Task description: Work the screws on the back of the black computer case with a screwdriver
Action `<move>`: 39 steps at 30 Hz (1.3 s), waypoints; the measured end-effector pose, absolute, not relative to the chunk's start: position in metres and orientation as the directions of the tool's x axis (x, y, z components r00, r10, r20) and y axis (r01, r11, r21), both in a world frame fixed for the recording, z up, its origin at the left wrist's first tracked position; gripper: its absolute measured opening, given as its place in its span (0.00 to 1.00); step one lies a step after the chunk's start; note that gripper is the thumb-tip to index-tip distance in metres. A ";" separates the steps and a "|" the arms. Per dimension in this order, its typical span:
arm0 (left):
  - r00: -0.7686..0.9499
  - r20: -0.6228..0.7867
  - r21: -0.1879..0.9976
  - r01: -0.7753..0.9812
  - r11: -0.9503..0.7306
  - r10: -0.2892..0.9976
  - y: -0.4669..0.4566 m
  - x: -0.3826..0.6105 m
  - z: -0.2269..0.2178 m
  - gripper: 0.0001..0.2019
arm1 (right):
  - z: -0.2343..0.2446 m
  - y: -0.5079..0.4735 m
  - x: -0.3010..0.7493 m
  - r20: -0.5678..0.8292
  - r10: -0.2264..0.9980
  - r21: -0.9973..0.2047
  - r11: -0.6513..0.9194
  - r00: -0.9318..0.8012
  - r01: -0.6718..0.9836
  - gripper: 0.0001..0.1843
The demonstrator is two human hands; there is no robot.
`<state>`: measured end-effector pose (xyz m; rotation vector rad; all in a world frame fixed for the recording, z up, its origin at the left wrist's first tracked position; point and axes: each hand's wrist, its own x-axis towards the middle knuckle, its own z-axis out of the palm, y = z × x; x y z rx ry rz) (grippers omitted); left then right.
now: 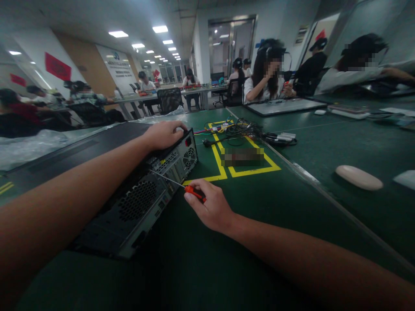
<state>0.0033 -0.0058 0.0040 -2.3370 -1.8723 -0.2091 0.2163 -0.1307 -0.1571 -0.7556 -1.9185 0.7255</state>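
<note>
Our right hand [210, 205] works low in the foreground, thumb and fingers clamped around the red handle of a screwdriver [195, 194]. The slim shaft [167, 178] slants left to the rear panel of a black computer tower [113, 229]; whether its tip sits in a screw we cannot tell. The tower lies on its side on a green tabletop [201, 255], left of centre, a honeycomb grille [138, 201] and a round power-supply fan [189, 157] on the panel facing us. Our left hand [165, 134] lies on the upturned side near the fan, fingers bent at the edge — whether they grip or merely rest, we cannot tell.

Beyond the tower's right end, yellow tape [256, 172] outlines areas of the tabletop around a pixelated item [243, 156]. Behind it sprawls a tangle of black cables [241, 128]; to the right, past a metal seam [306, 172], sits a pale rounded object [359, 177]. Clear plastic sheeting [29, 149] is crumpled at left.

Across the table, a co-worker [253, 90] raises one hand near the head, a flat panel [288, 106] lying in front. Farther back we see an office chair [169, 100], seated people [191, 80], a glass door [223, 52] and lit ceiling lamps [160, 29].
</note>
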 end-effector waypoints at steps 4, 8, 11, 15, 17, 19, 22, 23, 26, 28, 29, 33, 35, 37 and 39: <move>0.219 0.191 -0.028 0.976 -0.217 0.957 -0.006 0.003 0.004 0.30 | -0.158 -0.131 0.217 0.560 0.732 -0.724 0.660 -0.389 0.200 0.12; 0.223 0.193 -0.045 0.975 -0.219 0.956 -0.006 0.004 0.004 0.30 | -0.158 -0.132 0.216 0.559 0.741 -0.734 0.651 -0.373 0.194 0.11; 0.221 0.198 -0.039 0.975 -0.218 0.955 -0.006 0.004 0.003 0.30 | -0.160 -0.131 0.215 0.558 0.747 -0.740 0.645 -0.361 0.189 0.13; 0.223 0.197 -0.027 0.975 -0.222 0.955 -0.006 0.004 0.004 0.30 | -0.162 -0.129 0.214 0.559 0.741 -0.739 0.649 -0.372 0.181 0.10; 0.226 0.194 -0.019 0.974 -0.226 0.955 -0.006 0.004 0.004 0.30 | -0.162 -0.129 0.214 0.553 0.743 -0.743 0.644 -0.376 0.181 0.09; 0.228 0.198 -0.013 0.973 -0.230 0.953 -0.006 0.003 0.004 0.30 | -0.161 -0.129 0.214 0.545 0.748 -0.746 0.639 -0.378 0.187 0.08; 0.222 0.198 -0.007 0.974 -0.225 0.955 -0.005 0.003 0.004 0.29 | -0.161 -0.129 0.215 0.538 0.752 -0.746 0.635 -0.381 0.200 0.09; 0.220 0.195 -0.006 0.975 -0.223 0.956 -0.005 0.003 0.004 0.29 | -0.160 -0.129 0.215 0.537 0.752 -0.745 0.635 -0.383 0.202 0.09; 0.227 0.190 -0.016 0.974 -0.228 0.955 -0.005 0.002 0.004 0.30 | -0.160 -0.129 0.215 0.533 0.754 -0.749 0.632 -0.384 0.202 0.09; 0.232 0.195 -0.019 0.972 -0.233 0.953 -0.005 0.002 0.004 0.30 | -0.160 -0.129 0.215 0.530 0.755 -0.752 0.629 -0.386 0.198 0.09; 0.235 0.198 -0.018 0.972 -0.236 0.952 -0.004 0.002 0.004 0.30 | -0.159 -0.130 0.215 0.531 0.755 -0.752 0.629 -0.386 0.195 0.09; 0.239 0.199 -0.014 0.970 -0.241 0.950 -0.004 0.001 0.003 0.30 | -0.158 -0.130 0.215 0.531 0.756 -0.755 0.627 -0.383 0.190 0.09; 0.241 0.199 -0.023 0.970 -0.242 0.950 -0.003 0.000 0.003 0.29 | -0.158 -0.131 0.216 0.526 0.759 -0.758 0.623 -0.384 0.192 0.09; 0.242 0.200 -0.029 0.970 -0.241 0.949 -0.003 0.000 0.003 0.29 | -0.158 -0.131 0.216 0.526 0.760 -0.757 0.623 -0.383 0.196 0.09; 0.240 0.201 -0.028 0.970 -0.239 0.950 -0.003 0.000 0.003 0.29 | -0.158 -0.131 0.216 0.524 0.762 -0.756 0.622 -0.381 0.203 0.09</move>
